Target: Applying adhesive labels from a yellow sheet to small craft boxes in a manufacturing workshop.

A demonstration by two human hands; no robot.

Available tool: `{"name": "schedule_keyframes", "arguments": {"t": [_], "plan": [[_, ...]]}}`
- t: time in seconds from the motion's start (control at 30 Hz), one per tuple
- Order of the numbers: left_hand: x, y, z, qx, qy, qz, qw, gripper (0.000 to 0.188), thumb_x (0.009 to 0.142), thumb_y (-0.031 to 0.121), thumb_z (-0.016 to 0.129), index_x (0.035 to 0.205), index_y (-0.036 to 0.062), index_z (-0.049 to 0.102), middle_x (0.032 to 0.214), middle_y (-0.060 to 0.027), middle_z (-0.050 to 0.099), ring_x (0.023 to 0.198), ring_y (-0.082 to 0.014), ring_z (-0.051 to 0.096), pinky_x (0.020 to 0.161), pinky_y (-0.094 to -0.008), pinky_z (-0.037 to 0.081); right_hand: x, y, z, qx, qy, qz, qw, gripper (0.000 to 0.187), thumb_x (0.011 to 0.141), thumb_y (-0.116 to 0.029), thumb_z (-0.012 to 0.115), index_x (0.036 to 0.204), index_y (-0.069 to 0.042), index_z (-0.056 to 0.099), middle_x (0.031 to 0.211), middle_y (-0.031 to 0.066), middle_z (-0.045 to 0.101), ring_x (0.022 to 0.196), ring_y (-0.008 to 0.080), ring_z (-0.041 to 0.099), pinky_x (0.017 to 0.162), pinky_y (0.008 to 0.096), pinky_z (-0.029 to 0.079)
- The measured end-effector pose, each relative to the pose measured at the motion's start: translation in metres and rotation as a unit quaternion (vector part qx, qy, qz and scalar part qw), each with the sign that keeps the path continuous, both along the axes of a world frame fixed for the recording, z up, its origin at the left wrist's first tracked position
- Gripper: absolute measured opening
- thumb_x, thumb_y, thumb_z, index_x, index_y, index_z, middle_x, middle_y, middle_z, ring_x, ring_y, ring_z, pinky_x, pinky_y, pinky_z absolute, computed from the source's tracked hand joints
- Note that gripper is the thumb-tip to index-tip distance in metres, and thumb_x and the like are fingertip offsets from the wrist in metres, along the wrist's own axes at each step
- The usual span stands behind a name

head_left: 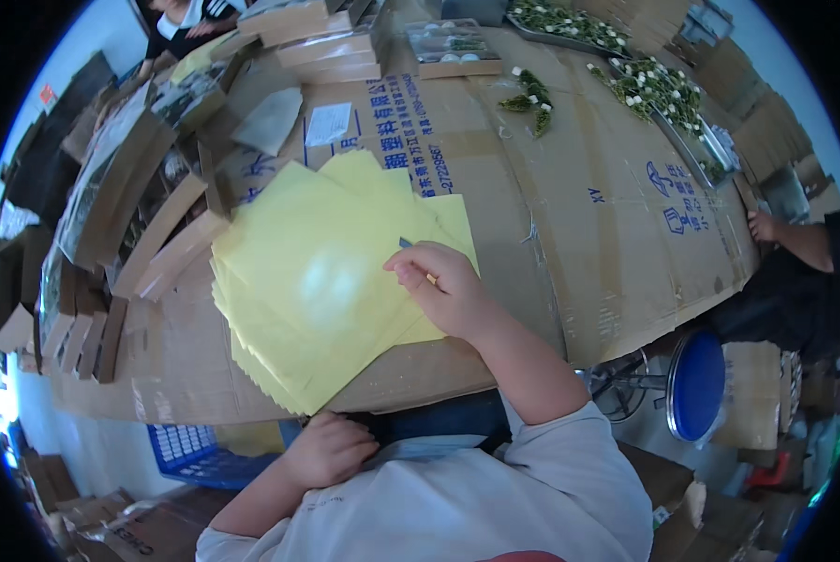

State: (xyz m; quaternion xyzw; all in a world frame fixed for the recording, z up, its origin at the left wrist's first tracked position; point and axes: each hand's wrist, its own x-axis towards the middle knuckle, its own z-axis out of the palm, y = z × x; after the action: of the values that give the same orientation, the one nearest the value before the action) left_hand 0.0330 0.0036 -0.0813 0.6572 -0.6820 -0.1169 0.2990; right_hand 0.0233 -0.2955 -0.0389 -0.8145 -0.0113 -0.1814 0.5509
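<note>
A fanned stack of yellow square sheets (317, 272) lies on the cardboard-covered table in front of me, its surface shiny in the middle. Over the right part of the stack is my right hand (443, 288), its thumb and fingers drawn together in a pinch. A small dark tip shows by the fingertips; its kind is too small to tell. My left hand (329, 451) rests by the table's near edge, just below the lowest corner of the sheets. Its fingers are curled in, and the palm is hidden.
Open cardboard boxes (120, 197) crowd the table's left side, with stacked flat boxes (331, 42) at the back. Trays of green sprigs with white bits (659, 94) stand back right, near a loose sprig (532, 98). A blue stool (696, 384) and another person's hand (765, 225) are at right.
</note>
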Motion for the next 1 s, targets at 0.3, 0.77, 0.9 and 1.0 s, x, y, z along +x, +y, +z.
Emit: {"name": "schedule_keyframes", "arguments": {"t": [0.3, 0.77, 0.9, 1.0], "plan": [[-0.014, 0.064, -0.028, 0.214, -0.023, 0.263, 0.941, 0.060, 0.063, 0.013, 0.064, 0.122, 0.0077, 0.056, 0.124, -0.0152, 0.050, 0.118, -0.0374, 0.043, 0.101, -0.0466, 0.037, 0.007, 0.007, -0.009, -0.021, -0.002, -0.012, 1.000, 0.012, 0.091, -0.010, 0.057, 0.093, -0.001, 0.065, 0.082, 0.0078, 0.063, 0.075, 0.0150, 0.058, 0.070, 0.0268, 0.047], [-0.076, 0.170, -0.050, 0.410, 0.148, 0.540, 0.720, 0.036, 0.084, 0.020, 0.055, 0.114, 0.0007, 0.058, 0.112, -0.0232, 0.059, 0.105, -0.0406, 0.056, 0.088, -0.0444, 0.046, 0.007, -0.011, 0.000, -0.204, -0.097, -0.044, 0.973, 0.007, 0.085, -0.006, 0.062, 0.086, 0.000, 0.065, 0.080, 0.0125, 0.063, 0.074, 0.0225, 0.062, 0.067, 0.0309, 0.047], [-0.045, 0.153, -0.032, 0.238, 0.085, 0.586, 0.770, 0.035, 0.086, 0.011, 0.055, 0.118, -0.0016, 0.055, 0.110, -0.0218, 0.059, 0.104, -0.0397, 0.054, 0.089, -0.0433, 0.044, 0.009, -0.074, 0.031, -0.395, -0.129, -0.206, 0.886, 0.013, 0.082, -0.017, 0.064, 0.082, -0.004, 0.066, 0.081, 0.0140, 0.063, 0.082, 0.0322, 0.061, 0.074, 0.0410, 0.048], [-0.042, 0.135, -0.017, 0.229, 0.048, 0.539, 0.809, 0.034, 0.083, 0.009, 0.056, 0.115, -0.0020, 0.056, 0.110, -0.0208, 0.058, 0.104, -0.0392, 0.054, 0.089, -0.0447, 0.044, -0.001, -0.169, 0.047, -0.496, 0.016, -0.343, 0.798, 0.030, 0.086, -0.033, 0.059, 0.095, -0.006, 0.068, 0.099, 0.0159, 0.064, 0.094, 0.0352, 0.059, 0.081, 0.0436, 0.047]]}}
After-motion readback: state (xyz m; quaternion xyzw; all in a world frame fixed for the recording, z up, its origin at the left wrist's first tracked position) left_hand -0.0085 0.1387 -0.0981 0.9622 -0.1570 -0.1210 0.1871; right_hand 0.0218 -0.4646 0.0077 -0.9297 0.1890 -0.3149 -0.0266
